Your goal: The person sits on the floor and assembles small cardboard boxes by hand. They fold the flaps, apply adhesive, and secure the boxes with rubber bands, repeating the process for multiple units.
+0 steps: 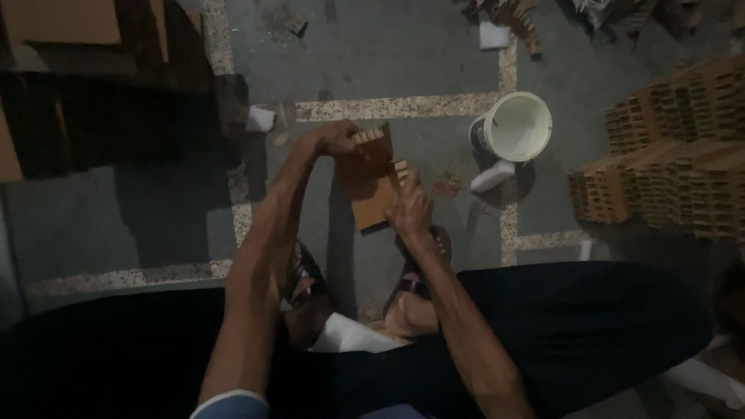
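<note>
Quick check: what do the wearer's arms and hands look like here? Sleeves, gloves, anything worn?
Both hands are bare, no gloves: left hand, right hand. Forearms are uncovered too. A light, whitish sleeve edge shows on the left upper arm at the bottom of the frame. No watch, ring or band can be made out in the dim light.

A round white plastic bucket (518, 124) stands on the grey concrete floor (403, 54), and a small white bottle (492, 177) lies just beside it. At the right edge, stacks of brown cardboard pieces (667, 155) are piled together. Flat brown cardboard sheets (62, 22) lie at the top left.
</note>
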